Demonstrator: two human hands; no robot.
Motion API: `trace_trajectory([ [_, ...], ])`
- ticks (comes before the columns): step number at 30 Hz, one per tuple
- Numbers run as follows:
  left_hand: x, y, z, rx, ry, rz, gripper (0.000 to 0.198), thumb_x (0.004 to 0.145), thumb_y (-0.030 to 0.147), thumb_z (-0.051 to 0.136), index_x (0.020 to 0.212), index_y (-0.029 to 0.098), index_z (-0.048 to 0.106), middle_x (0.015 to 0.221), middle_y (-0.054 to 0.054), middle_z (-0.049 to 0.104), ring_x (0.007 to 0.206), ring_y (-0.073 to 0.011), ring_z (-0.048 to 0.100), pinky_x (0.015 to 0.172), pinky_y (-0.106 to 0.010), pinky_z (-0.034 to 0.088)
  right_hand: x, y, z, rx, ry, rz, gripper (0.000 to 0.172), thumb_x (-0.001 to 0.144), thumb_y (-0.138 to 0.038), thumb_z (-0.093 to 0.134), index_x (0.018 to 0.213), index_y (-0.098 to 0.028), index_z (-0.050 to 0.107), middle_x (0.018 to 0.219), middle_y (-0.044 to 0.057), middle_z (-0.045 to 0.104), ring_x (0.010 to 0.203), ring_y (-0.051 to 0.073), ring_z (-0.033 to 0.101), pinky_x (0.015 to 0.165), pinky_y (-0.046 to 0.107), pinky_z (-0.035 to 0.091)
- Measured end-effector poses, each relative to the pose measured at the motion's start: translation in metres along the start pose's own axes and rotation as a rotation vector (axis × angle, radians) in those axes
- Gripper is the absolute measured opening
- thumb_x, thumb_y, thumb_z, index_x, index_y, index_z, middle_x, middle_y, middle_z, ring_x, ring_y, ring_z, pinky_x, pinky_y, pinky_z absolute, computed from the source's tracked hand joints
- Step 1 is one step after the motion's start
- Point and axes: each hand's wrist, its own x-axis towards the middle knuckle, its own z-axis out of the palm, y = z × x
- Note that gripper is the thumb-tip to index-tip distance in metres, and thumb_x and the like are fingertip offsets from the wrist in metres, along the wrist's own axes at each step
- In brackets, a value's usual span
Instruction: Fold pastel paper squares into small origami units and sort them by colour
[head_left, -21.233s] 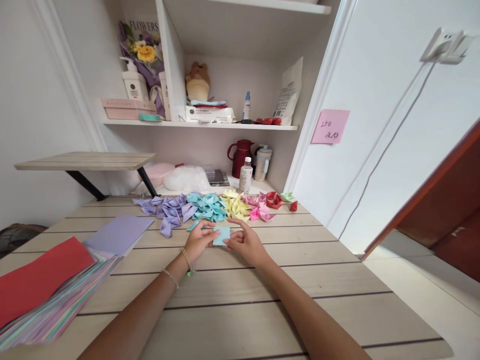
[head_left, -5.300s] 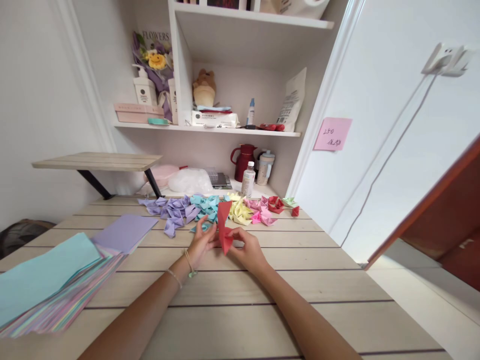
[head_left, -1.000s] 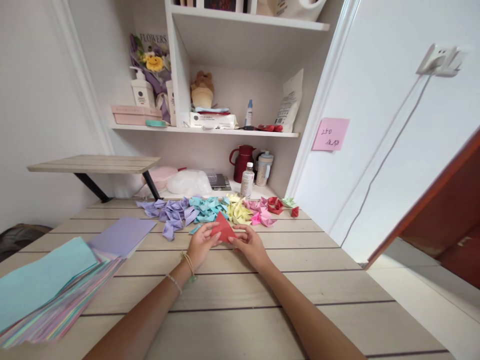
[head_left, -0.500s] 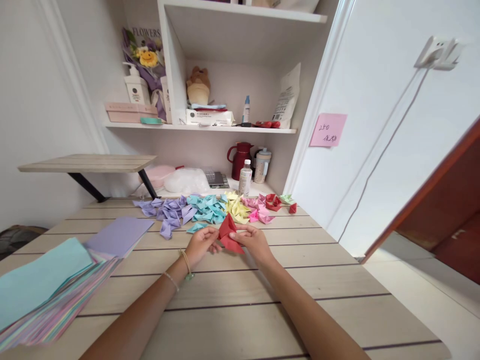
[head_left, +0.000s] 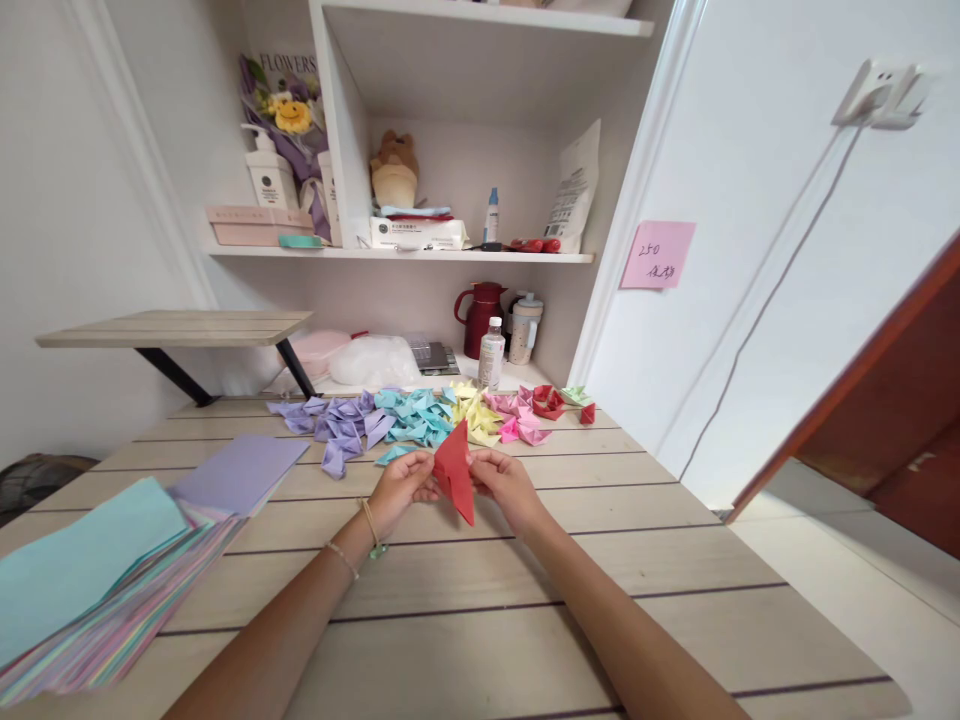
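Observation:
A folded piece of red paper (head_left: 455,475) is held up above the table between both hands, its pointed ends facing up and down. My left hand (head_left: 405,485) pinches its left side, with a bracelet on the wrist. At the right edge, my right hand (head_left: 506,485) grips the same paper between thumb and fingers. Just behind lie folded paper boats in groups: purple ones (head_left: 343,425), light blue ones (head_left: 416,413), yellow ones (head_left: 474,412), pink ones (head_left: 517,412) and a few red ones (head_left: 547,402).
A stack of coloured paper sheets (head_left: 90,570) lies at the left, a purple sheet (head_left: 244,470) at its far end. A small raised stand (head_left: 180,328) is behind it. A bottle (head_left: 490,358) and a red jug (head_left: 481,318) stand at the back under the shelf (head_left: 405,257).
The red paper has been turned, so its lower point now hangs straighter down and a broader face shows. Both hands stay nearly in place on it.

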Motion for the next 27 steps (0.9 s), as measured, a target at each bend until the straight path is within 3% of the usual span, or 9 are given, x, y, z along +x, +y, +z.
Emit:
trace_trajectory([
  [4,0.0007,-0.0020,0.0017,0.072,0.044,-0.040,0.037,0.063,0.043,0.070,0.082,0.013,0.058,0.070,-0.005,0.068,0.048,-0.0110,0.061,0.047,-0.020,0.049,0.0029,0.0061,-0.0035,-0.267,0.006,-0.135,0.029,0.066,-0.027,0.065,0.092,-0.015,0.063,0.063,0.001,0.065,0.055,0.014,0.059,0.053,0.024,0.046],
  [6,0.0010,-0.0017,0.0017,0.096,0.044,-0.058,0.037,0.065,0.044,0.068,0.084,0.013,0.060,0.071,-0.005,0.068,0.048,-0.0112,0.062,0.046,-0.020,0.049,0.0028,0.0078,-0.0044,-0.423,0.008,-0.223,0.023,0.068,-0.024,0.059,0.089,-0.015,0.064,0.064,0.002,0.065,0.055,0.015,0.058,0.051,0.023,0.044],
  [8,0.0011,-0.0007,0.0010,0.095,0.025,-0.073,0.037,0.066,0.044,0.066,0.086,0.014,0.061,0.071,-0.005,0.069,0.052,-0.0120,0.063,0.048,-0.020,0.049,0.0018,0.0078,-0.0045,-0.595,0.008,-0.347,0.018,0.070,-0.020,0.054,0.082,-0.017,0.067,0.067,0.002,0.067,0.059,0.015,0.059,0.054,0.023,0.044],
  [11,0.0013,0.0005,-0.0006,0.077,0.004,-0.091,0.036,0.067,0.043,0.067,0.088,0.014,0.063,0.074,-0.005,0.069,0.059,-0.0140,0.064,0.053,-0.022,0.050,0.0002,0.0068,-0.0039,-0.742,-0.005,-0.452,0.025,0.070,-0.013,0.049,0.084,-0.019,0.068,0.075,0.001,0.068,0.064,0.016,0.060,0.059,0.024,0.045],
  [16,0.0021,-0.0015,-0.0018,0.089,-0.024,-0.110,0.036,0.064,0.038,0.071,0.090,0.014,0.063,0.079,-0.006,0.070,0.064,-0.0143,0.064,0.061,-0.025,0.051,-0.0006,0.0083,-0.0028,-0.812,0.095,-0.536,0.020,0.065,-0.013,0.054,0.080,-0.018,0.066,0.082,0.004,0.066,0.075,0.018,0.059,0.064,0.026,0.046],
  [19,0.0024,-0.0014,-0.0016,0.084,-0.051,-0.127,0.039,0.066,0.041,0.068,0.093,0.013,0.063,0.081,-0.008,0.070,0.070,-0.0168,0.065,0.063,-0.025,0.050,-0.0008,0.0095,-0.0018,-0.825,0.099,-0.585,0.031,0.062,-0.005,0.049,0.083,-0.019,0.067,0.083,0.003,0.066,0.077,0.018,0.059,0.070,0.028,0.046],
  [22,0.0020,0.0006,-0.0007,0.061,-0.064,-0.140,0.040,0.068,0.044,0.065,0.095,0.013,0.064,0.081,-0.009,0.070,0.071,-0.0175,0.066,0.063,-0.026,0.050,-0.0016,0.0098,0.0003,-0.812,0.022,-0.596,0.043,0.061,0.000,0.043,0.089,-0.022,0.068,0.090,0.003,0.067,0.083,0.018,0.060,0.077,0.030,0.046],
  [27,0.0004,0.0029,0.0016,0.067,-0.106,-0.108,0.033,0.062,0.037,0.072,0.082,0.012,0.066,0.077,-0.008,0.069,0.066,-0.0173,0.065,0.063,-0.027,0.050,-0.0043,0.0099,0.0043,-0.829,0.029,-0.505,0.030,0.063,-0.007,0.053,0.080,-0.025,0.069,0.085,0.003,0.069,0.080,0.020,0.061,0.075,0.031,0.046],
])
